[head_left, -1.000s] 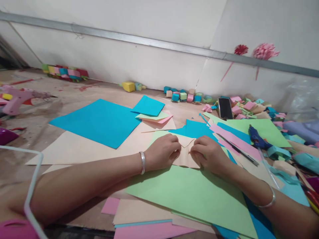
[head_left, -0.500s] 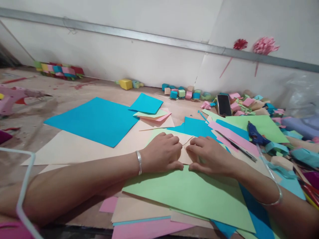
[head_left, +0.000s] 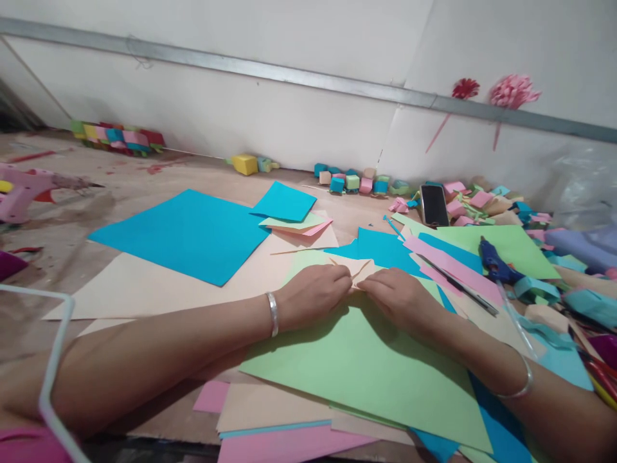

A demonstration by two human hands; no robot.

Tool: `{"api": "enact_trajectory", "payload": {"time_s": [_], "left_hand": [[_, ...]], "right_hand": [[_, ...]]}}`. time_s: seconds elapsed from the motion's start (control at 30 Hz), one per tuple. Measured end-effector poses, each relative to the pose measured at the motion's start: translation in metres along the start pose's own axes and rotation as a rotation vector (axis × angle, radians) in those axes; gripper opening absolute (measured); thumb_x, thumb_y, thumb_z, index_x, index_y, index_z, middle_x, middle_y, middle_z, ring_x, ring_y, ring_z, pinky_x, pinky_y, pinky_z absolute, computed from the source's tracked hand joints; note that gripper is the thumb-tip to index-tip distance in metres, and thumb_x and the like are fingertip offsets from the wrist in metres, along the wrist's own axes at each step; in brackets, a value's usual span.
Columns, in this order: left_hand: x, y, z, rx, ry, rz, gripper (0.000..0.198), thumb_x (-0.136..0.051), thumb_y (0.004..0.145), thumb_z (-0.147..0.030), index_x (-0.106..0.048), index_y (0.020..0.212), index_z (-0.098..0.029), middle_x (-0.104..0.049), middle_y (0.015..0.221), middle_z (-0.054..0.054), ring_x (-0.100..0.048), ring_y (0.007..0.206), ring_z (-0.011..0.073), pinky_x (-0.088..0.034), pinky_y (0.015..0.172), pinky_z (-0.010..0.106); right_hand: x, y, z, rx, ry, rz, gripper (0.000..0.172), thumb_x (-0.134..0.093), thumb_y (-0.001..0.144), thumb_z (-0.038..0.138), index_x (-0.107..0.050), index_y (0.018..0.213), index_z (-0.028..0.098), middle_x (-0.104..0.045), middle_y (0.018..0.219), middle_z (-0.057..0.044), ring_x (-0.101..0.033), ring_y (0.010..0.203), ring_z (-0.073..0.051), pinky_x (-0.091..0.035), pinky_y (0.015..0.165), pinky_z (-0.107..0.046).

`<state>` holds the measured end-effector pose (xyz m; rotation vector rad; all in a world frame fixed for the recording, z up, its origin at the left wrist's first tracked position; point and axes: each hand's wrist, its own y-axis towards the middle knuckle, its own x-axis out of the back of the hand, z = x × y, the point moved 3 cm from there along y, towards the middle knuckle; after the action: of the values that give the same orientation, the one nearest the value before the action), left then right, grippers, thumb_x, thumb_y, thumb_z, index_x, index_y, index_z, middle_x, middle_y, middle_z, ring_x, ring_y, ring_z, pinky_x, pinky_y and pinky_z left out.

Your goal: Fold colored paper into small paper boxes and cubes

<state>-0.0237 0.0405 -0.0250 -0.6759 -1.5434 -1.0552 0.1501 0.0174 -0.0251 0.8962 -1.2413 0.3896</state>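
A small piece of peach paper (head_left: pixel 355 265) with folded edges sits between my hands. My left hand (head_left: pixel 315 292) is closed, its fingers pinching the paper's near left side. From the right, my right hand (head_left: pixel 398 296) pinches the near right side, fingertips almost meeting the left ones. My fingers hide much of the piece. Under both hands lies a large light green sheet (head_left: pixel 371 373). A big blue square sheet (head_left: pixel 183 235) rests left of them on a wide peach sheet (head_left: pixel 130 289). A smaller folded blue piece (head_left: pixel 286 200) lies just beyond.
A pink glue gun (head_left: pixel 29 191) lies far left. On the right are a black pen (head_left: pixel 456 283), a blue glue gun (head_left: pixel 496 260), a phone (head_left: pixel 434 206) and piled paper pieces. Small paper cubes (head_left: pixel 351 182) line the wall. Two paper flowers (head_left: pixel 513 92) hang at a metal strip.
My hands have gone from flatter on the peach paper to a pinch at its near side. The paper's edges now stand up more. The view has shifted slightly.
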Motion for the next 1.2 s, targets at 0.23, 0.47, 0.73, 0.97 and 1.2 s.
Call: {"api": "enact_trajectory", "payload": {"time_s": [0.23,0.47,0.73,0.97,1.2], "left_hand": [[0.003,0.002,0.012,0.295,-0.316,-0.088,0.016,-0.044,0.091,-0.015,-0.060,0.087,-0.016,-0.066,0.082,0.003,-0.056,0.072,0.0164,-0.040,0.063,0.027],[0.005,0.004,0.014,0.364,-0.496,-0.052,0.012,-0.053,0.088,-0.021,-0.064,0.086,-0.017,-0.068,0.084,0.002,-0.058,0.074,0.0152,-0.040,0.064,0.024],[0.005,0.004,0.013,0.351,-0.529,-0.018,0.013,-0.055,0.085,-0.019,-0.068,0.083,-0.017,-0.069,0.084,0.003,-0.059,0.078,0.0157,-0.041,0.068,0.024],[0.004,0.001,0.018,0.451,-0.535,-0.056,0.012,-0.056,0.083,-0.020,-0.068,0.084,-0.019,-0.070,0.082,0.000,-0.060,0.074,0.0150,-0.041,0.065,0.023],[0.004,0.002,0.022,0.486,-0.492,-0.161,0.012,-0.057,0.081,-0.018,-0.066,0.089,-0.019,-0.067,0.081,0.002,-0.058,0.075,0.0162,-0.042,0.067,0.026]], "right_hand": [[0.005,0.000,-0.015,-0.418,0.416,-0.086,0.016,-0.053,0.089,0.025,-0.068,0.092,0.021,-0.072,0.089,-0.003,-0.063,0.077,-0.015,-0.047,0.065,-0.026],[0.008,-0.003,-0.011,-0.716,0.689,-0.050,0.019,-0.062,0.079,0.028,-0.071,0.092,0.019,-0.069,0.079,-0.003,-0.060,0.069,-0.016,-0.045,0.061,-0.026],[0.010,-0.002,-0.010,-0.643,0.869,0.270,0.019,-0.054,0.081,0.027,-0.071,0.081,0.020,-0.065,0.071,0.000,-0.052,0.060,-0.012,-0.037,0.054,-0.023],[0.008,0.000,-0.015,-0.706,0.503,0.147,0.025,-0.048,0.083,0.026,-0.056,0.060,0.019,-0.056,0.056,0.003,-0.048,0.055,-0.011,-0.030,0.052,-0.024],[0.002,-0.001,-0.011,-0.656,0.267,0.103,0.027,-0.046,0.085,0.026,-0.055,0.061,0.020,-0.061,0.062,-0.001,-0.049,0.056,-0.014,-0.029,0.053,-0.027]]}}
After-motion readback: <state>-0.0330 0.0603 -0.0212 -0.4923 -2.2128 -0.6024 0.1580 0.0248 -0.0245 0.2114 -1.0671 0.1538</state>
